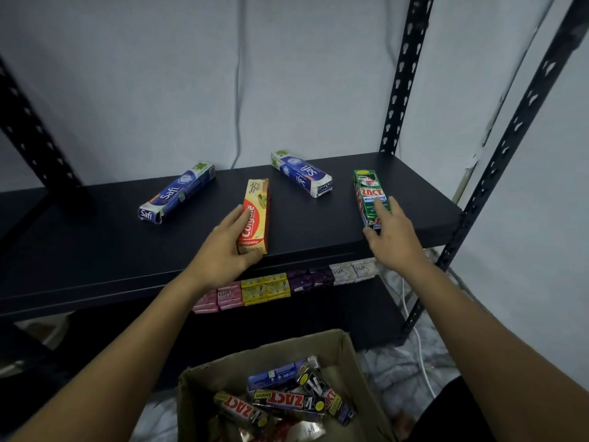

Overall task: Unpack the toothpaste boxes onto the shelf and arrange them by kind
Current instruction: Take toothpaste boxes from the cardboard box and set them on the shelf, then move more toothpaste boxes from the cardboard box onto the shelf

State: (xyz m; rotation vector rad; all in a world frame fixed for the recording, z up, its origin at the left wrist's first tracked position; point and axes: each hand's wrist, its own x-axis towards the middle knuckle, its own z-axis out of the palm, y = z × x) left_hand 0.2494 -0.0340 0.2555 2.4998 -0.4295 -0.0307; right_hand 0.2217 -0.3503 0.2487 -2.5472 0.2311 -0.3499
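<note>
"Safi" stands in white on the left blue box (177,193), on its top and near end, and upside down on the rear blue box (301,173). "Colgate" runs along the orange-and-yellow box (255,218). The green box (369,194) reads "ZACT" and "Whitening". "LUX" marks the white soap packs (352,271) and a pink soap pack (224,296). "ZACT" shows on black boxes (287,401) in the carton (287,349)

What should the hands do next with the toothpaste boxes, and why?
Probably the left hand should let go of the Colgate box and slide the right Safi box beside the left Safi box. The two lie apart on the shelf, though they are one kind.
</note>
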